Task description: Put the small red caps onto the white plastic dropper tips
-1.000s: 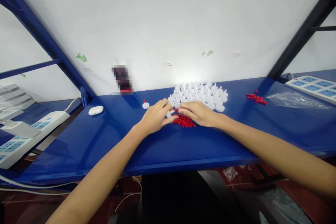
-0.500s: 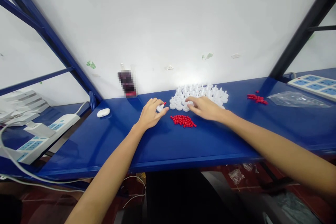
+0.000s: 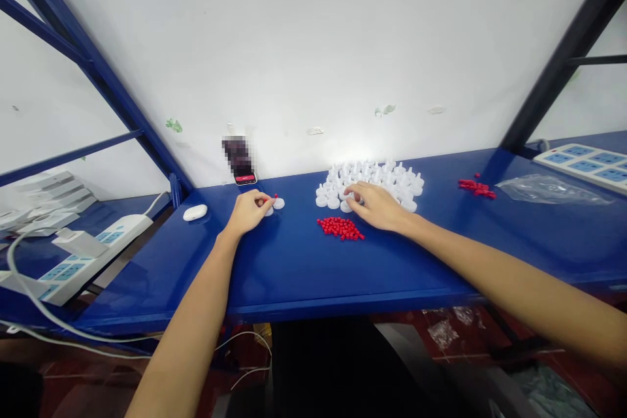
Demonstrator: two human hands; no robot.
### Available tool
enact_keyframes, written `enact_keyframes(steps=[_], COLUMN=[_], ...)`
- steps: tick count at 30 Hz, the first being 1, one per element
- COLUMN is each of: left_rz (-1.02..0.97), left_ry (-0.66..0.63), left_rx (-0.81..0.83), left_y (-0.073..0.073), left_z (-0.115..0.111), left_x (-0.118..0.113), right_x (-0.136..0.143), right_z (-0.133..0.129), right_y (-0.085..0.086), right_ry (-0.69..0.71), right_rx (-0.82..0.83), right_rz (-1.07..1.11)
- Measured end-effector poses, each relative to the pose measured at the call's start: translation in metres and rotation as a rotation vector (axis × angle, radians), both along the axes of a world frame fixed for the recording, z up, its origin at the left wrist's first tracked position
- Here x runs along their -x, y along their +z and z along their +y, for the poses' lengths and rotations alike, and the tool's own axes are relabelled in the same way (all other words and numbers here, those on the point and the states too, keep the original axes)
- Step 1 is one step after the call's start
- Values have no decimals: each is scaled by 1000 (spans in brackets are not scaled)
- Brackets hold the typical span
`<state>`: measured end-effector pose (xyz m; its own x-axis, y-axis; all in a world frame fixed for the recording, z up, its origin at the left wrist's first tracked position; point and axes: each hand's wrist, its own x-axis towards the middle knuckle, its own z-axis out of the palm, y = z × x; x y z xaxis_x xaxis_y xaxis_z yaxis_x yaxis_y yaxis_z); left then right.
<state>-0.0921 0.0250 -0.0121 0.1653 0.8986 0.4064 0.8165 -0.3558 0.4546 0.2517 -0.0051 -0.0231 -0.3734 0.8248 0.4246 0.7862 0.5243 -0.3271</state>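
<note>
My left hand (image 3: 249, 212) is closed on a white nozzle cap (image 3: 269, 211) with a red tip, low over the blue table (image 3: 294, 274). Right beside it stands another white nozzle cap (image 3: 279, 203) with a red tip on top. At the front edge of a cluster of white nozzle caps (image 3: 362, 173), my right hand (image 3: 377, 208) has thumb and fingers curled round one white cap (image 3: 345, 206), which they partly hide. Small red tips (image 3: 341, 228) lie in a loose pile in front of the cluster.
More red tips (image 3: 476, 188) and a clear plastic bag (image 3: 548, 189) lie to the right, near a power strip (image 3: 588, 163). At left are a white earbud case (image 3: 194, 212) and another power strip (image 3: 102, 248) with cables. A phone (image 3: 239, 160) leans on the wall.
My left hand has moved left with its red-tipped cap and down beside another one, which now shows on the table. My right hand has stayed at the cluster's front edge.
</note>
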Motion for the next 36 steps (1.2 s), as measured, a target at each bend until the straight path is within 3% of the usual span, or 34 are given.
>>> enact_keyframes(steps=[5,13,19,23,27,31,36], left_rz=[40,-95,-171,-169,-35,164,250], left_ry=[23,-10,-53,-54,-235,-478,-608], left_rx=[92,128,34,-166,-298,-227,-230], left_y=[-3,-8,-14,-12,-10,-8,-6], left_z=[2,-4,0,-6,-23,-38,-42], left_x=[-1,-18,-25,-31,-55,-78,-83], right_x=[4,10,11,17,28,35,35], right_z=[-3,-6,-6,-15,-27,-33,-32], right_y=[0,0,-1,3,9,10,8], right_ry=[3,34,93,158,224,330,304], right_rx=[65,136,90,62,174,195,156], right_rz=[52,133,333,450,609,580,573])
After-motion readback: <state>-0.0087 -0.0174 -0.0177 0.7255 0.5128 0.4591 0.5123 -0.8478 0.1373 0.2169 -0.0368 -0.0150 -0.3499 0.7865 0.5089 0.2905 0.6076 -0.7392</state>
